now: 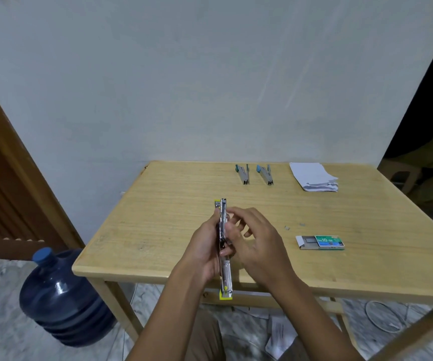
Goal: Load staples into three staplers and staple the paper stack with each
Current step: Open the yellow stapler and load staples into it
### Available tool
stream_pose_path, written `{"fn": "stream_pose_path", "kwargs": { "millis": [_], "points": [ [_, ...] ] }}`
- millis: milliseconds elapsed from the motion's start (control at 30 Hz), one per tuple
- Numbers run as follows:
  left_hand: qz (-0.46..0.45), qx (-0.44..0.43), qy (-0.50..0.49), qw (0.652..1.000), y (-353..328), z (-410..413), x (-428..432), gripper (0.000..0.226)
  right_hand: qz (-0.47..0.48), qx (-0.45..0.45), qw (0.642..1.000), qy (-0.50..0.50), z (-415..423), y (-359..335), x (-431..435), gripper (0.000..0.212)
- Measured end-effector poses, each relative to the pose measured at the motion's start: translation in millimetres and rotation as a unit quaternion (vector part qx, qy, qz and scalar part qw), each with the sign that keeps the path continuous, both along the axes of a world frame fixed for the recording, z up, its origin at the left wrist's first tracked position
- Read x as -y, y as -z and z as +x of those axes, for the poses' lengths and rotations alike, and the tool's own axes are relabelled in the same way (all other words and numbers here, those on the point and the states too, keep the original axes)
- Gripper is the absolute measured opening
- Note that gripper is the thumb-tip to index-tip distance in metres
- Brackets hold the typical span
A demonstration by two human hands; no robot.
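Both forearms extend forward over the table's near edge. The left hand [205, 246] grips with curled fingers. The right hand [258, 243] sits alongside, fingers bent inward toward the left.

Yellow-trimmed silver stapler [225, 256], green staple box [324, 242], white paper stack [313, 177], pale wood-grain table [158, 217].

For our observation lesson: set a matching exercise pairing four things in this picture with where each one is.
Things:
1. yellow stapler
2. paper stack
3. staple box
4. water jug

Places:
A. on the floor, left of the table
B. far right corner of the table
C. held in both hands
D. on the table, near right

Pairs: 1-C, 2-B, 3-D, 4-A
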State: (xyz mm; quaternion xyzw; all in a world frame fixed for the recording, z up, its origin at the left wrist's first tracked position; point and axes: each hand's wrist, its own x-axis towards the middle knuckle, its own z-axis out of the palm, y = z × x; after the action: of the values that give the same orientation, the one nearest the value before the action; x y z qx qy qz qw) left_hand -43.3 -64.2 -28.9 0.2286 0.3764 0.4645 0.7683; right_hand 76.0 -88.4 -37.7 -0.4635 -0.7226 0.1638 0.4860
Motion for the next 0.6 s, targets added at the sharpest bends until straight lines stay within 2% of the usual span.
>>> {"fn": "stream_pose_path", "kwargs": {
  "millis": [67, 267, 333, 467, 600],
  "points": [
    [0.009, -0.011, -0.012, 1.000, 3, 2, 1, 0.046, -0.044, 0.023, 0.999, 0.020, -1, -3, -4, 0.045],
    [0.038, -0.061, -0.025, 0.997, 0, 6, 7, 0.041, -0.084, 0.074, 0.993, 0.035, -6, -3, -8, 0.047],
    [0.045, -0.066, -0.028, 0.996, -1, 6, 7, 0.041, -0.105, 0.036, 0.994, 0.024, -9, -3, -8, 0.049],
    [0.037, -0.058, -0.038, 0.997, 4, 6, 2, 0.048, -0.173, -0.126, 0.977, -0.021, -13, -3, -9, 0.061],
    [0.042, -0.064, -0.043, 0.996, 2, 7, 2, 0.042, -0.192, -0.160, 0.968, -0.011, -13, -1, -8, 0.049]
  ]
}}
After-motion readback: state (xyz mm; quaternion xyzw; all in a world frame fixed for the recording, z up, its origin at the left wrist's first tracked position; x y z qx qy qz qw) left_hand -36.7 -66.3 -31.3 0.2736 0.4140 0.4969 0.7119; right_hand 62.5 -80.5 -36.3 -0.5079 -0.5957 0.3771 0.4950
